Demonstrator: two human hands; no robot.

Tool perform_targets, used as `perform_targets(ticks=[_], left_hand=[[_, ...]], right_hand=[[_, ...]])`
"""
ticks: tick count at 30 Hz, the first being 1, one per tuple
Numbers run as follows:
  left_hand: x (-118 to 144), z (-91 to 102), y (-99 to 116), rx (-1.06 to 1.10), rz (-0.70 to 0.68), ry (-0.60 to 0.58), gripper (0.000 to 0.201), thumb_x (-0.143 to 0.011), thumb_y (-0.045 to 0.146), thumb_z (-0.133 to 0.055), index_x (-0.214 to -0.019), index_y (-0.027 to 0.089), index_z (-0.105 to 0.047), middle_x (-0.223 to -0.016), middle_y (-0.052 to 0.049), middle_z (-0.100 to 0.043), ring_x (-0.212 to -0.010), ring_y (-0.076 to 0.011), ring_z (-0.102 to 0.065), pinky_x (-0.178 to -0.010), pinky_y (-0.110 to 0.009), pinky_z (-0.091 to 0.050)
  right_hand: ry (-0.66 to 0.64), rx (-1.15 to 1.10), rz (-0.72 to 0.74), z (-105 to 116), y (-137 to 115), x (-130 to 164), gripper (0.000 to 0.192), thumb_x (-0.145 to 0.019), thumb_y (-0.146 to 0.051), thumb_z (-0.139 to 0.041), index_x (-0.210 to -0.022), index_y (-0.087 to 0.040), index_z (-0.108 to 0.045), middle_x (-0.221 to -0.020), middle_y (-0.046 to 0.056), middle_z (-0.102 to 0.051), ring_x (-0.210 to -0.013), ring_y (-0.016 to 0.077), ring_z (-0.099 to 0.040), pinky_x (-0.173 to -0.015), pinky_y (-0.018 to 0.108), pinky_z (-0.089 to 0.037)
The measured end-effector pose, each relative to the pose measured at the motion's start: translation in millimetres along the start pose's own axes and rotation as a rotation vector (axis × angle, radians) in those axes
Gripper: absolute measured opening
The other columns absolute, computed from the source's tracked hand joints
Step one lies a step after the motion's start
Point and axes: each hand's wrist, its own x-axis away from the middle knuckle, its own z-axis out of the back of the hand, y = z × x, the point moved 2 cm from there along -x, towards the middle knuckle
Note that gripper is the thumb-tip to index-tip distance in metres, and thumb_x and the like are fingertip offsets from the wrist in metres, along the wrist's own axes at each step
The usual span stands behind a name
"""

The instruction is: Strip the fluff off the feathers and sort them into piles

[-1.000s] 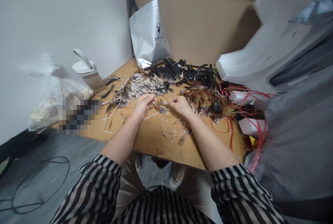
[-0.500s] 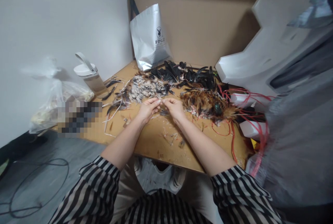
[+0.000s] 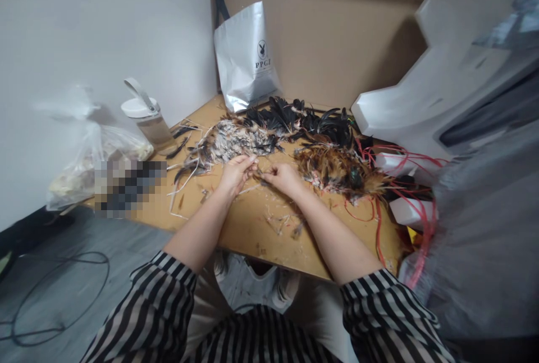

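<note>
Above the middle of the table, my left hand (image 3: 238, 174) is closed in a pinch; what sits between its fingertips is too small to make out. Just to the right, my right hand (image 3: 287, 178) pinches a small dark feather (image 3: 264, 175), pointing toward the left hand. Behind my left hand lies a heap of grey and white feathers (image 3: 236, 141). A pile of brown feathers (image 3: 332, 167) spreads to the right of my right hand, and black feathers (image 3: 290, 116) lie along the back.
A silver bag (image 3: 244, 59) stands at the back. On the left are a lidded cup (image 3: 147, 121), a clear plastic bag (image 3: 96, 160) and a blurred-out patch. Red strings (image 3: 377, 228) hang over the table's right side. Feather scraps (image 3: 286, 219) lie near the front edge.
My hands have moved slightly apart, and the small dark feather now shows in my right fingers. The whole view has shifted a little.
</note>
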Motion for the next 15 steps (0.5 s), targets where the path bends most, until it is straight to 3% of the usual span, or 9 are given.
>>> perform_targets(ticks=[4,7,12,15], left_hand=[[-0.2,-0.2,-0.8,0.014,0.008,0.004,0.021,-0.054,0.023,-0.071,-0.064,0.011,-0.058,-0.064,-0.001,-0.060,-0.050,-0.0033,-0.051,-0.043,-0.012,-0.035],[-0.5,0.0,-1.5,0.013,0.020,-0.007,0.021,-0.053,0.022,-0.072,-0.066,0.010,-0.059,-0.064,-0.001,-0.060,-0.051,-0.0031,-0.052,-0.045,-0.012,-0.037],[-0.4,0.8,-4.3,-0.005,0.043,-0.047,0.023,-0.055,0.023,-0.071,-0.072,0.010,-0.061,-0.067,-0.002,-0.061,-0.054,-0.0036,-0.052,-0.047,-0.011,-0.038],[0.4,-0.2,-7.7,-0.028,0.075,-0.097,0.023,-0.057,0.024,-0.070,-0.074,0.010,-0.062,-0.068,-0.003,-0.061,-0.055,-0.0042,-0.054,-0.047,-0.011,-0.040]], right_hand=[[-0.035,0.121,-0.022,-0.3,-4.3,2.0,0.019,-0.066,-0.031,-0.053,-0.060,-0.017,-0.064,-0.058,0.001,-0.059,-0.053,0.0099,-0.046,-0.050,0.022,-0.026],[-0.011,0.033,-0.059,2.1,-0.4,-0.2,0.020,-0.066,-0.030,-0.052,-0.059,-0.015,-0.064,-0.054,0.001,-0.057,-0.051,0.0096,-0.045,-0.049,0.022,-0.027],[0.038,-0.525,-0.230,4.6,8.7,-4.1,0.025,-0.059,-0.038,-0.059,-0.062,-0.014,-0.061,-0.046,-0.002,-0.051,-0.040,0.0063,-0.036,-0.042,0.020,-0.026],[0.027,-0.912,-0.295,4.5,6.6,-4.4,0.025,-0.054,-0.038,-0.064,-0.061,-0.014,-0.058,-0.048,-0.002,-0.052,-0.040,0.0059,-0.039,-0.040,0.019,-0.027]])
